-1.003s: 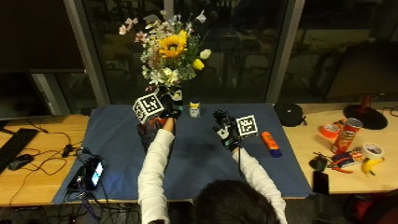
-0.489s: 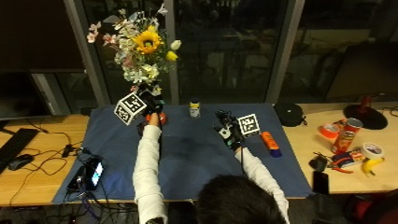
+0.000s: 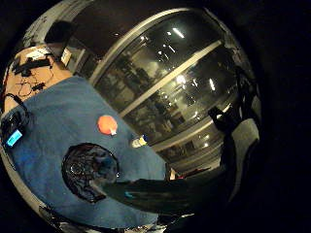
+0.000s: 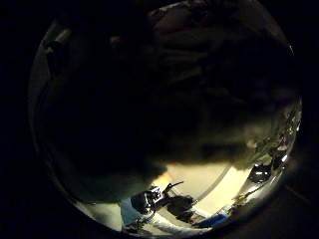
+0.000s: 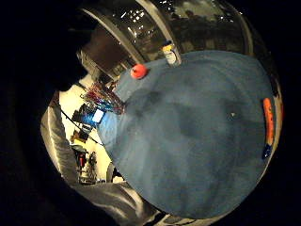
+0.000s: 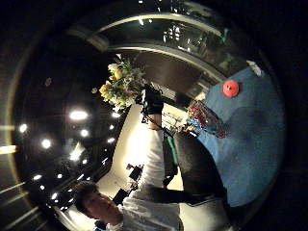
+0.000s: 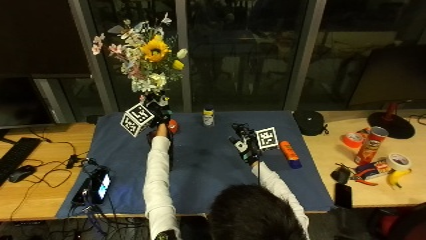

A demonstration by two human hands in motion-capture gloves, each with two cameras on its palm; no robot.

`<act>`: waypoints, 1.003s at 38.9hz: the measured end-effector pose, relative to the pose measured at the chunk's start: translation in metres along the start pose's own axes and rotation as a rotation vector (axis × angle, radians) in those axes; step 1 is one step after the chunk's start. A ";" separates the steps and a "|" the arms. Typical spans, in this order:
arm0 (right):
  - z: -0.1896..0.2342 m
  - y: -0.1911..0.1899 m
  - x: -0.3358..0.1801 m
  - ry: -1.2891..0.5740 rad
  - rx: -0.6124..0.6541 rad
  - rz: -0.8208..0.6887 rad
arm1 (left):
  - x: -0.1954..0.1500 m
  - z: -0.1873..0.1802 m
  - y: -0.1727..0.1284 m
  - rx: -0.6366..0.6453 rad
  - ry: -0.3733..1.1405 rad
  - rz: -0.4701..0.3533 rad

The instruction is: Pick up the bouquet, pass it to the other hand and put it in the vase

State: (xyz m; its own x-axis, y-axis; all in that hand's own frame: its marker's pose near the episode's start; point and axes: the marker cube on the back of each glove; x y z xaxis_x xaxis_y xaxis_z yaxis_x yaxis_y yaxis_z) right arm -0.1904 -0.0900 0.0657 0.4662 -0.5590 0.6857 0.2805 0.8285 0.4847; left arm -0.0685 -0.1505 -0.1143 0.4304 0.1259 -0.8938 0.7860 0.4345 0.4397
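Outside view: left hand grips the bouquet stems, flowers high above it; right hand waits beside, fingers relaxed, holding nothing | Left palm view: vase sits below | Tip: bring stems slowly across, right hand grabs low.

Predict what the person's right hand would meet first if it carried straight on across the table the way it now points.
Probably nothing close: beyond the right hand lies bare blue mat, then the dark window; the small bottle stands left of that line, though depth is unclear.
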 end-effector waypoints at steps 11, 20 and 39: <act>0.001 0.010 0.017 0.010 0.000 0.055 | -0.033 0.014 0.003 -0.056 -0.011 -0.035; -0.004 0.024 0.035 0.078 -0.027 0.068 | -0.144 -0.011 0.068 -0.586 -0.253 -0.135; -0.019 0.067 0.070 0.006 0.003 0.260 | -0.192 -0.062 0.117 -0.564 -0.331 -0.032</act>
State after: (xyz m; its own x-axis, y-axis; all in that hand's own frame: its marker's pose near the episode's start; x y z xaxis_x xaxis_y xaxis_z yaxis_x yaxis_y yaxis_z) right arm -0.1232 -0.0734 0.1359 0.5271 -0.3272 0.7843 0.1479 0.9441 0.2945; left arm -0.0867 -0.0686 0.1036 0.5953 -0.1373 -0.7917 0.4863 0.8459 0.2190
